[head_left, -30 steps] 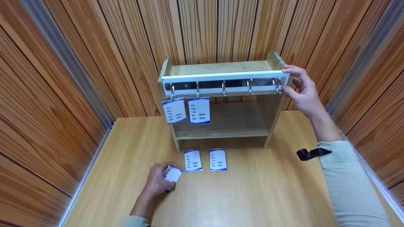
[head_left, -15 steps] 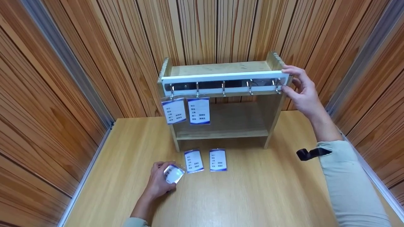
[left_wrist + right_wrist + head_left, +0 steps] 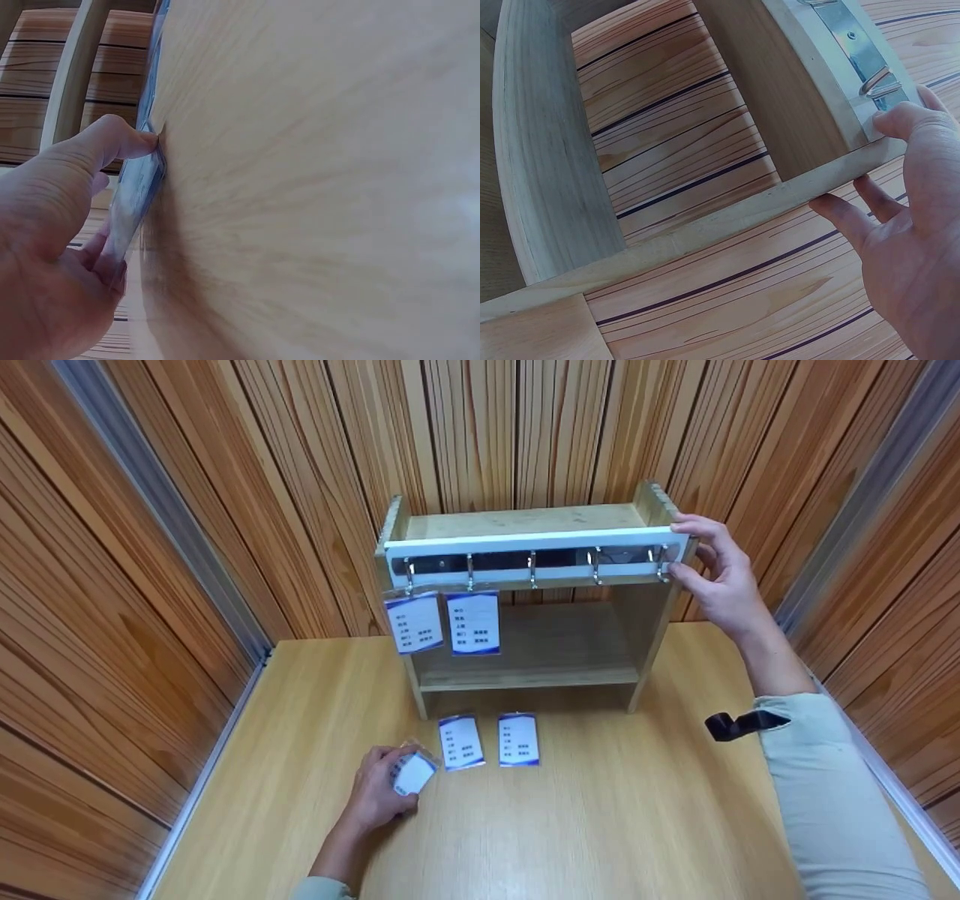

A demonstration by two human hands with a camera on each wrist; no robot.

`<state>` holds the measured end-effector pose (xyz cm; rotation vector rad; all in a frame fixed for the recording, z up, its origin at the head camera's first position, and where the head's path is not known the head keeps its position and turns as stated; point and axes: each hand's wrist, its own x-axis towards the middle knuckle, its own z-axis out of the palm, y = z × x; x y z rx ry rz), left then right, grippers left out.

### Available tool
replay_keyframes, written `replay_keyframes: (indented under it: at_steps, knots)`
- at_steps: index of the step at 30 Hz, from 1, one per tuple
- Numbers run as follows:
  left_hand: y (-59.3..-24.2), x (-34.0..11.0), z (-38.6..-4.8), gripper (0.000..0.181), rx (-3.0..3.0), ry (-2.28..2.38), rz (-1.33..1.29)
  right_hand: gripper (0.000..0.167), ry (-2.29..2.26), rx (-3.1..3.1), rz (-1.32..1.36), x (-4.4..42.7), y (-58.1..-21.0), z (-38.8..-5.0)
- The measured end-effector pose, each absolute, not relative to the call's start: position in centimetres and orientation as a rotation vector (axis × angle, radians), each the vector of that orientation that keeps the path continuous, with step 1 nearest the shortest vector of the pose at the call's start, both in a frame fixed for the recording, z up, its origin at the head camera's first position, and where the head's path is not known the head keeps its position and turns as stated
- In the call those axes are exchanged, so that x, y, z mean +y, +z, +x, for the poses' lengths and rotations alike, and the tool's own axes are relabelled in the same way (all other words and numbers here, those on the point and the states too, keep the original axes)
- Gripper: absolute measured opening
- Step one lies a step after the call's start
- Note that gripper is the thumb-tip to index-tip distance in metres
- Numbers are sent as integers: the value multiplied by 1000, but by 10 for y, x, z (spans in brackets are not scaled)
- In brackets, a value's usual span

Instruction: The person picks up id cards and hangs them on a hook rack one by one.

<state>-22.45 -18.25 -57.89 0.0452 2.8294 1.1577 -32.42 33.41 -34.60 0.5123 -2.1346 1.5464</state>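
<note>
Low on the left of the tabletop, my left hand (image 3: 376, 791) pinches a blue-and-white badge (image 3: 414, 774) between thumb and fingers, tilted off the wood. The left wrist view shows the thumb on the edge of the badge (image 3: 135, 180), close to the table surface. My right hand (image 3: 726, 585) grips the right end of a white hook rail (image 3: 555, 540), thumb in front, fingers at the shelf's side. Two badges hang from the two leftmost hooks, one slightly tilted (image 3: 415, 624), the other straighter (image 3: 473, 624). Two more, a left one (image 3: 460, 742) and a right one (image 3: 518, 740), lie flat before the shelf.
The wooden shelf (image 3: 525, 684) stands at the back of the table (image 3: 585, 810), its lower board behind the flat badges. Three hooks on the right part of the rail hold nothing. Wood-patterned walls surround the table. A black strap (image 3: 746, 725) hangs from the right sleeve.
The badge in my left hand has turned and changed its tilt, with its clear top edge now showing. The nearer flat badge has shifted slightly right. My right hand stays on the rail.
</note>
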Motion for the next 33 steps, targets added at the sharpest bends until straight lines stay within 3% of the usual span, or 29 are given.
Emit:
replay_keyframes:
  at_steps: [33]
  knots:
    - [-566,-176,-227,85,2799,1235,67,49,1521,-2176,493,334,-345,-323]
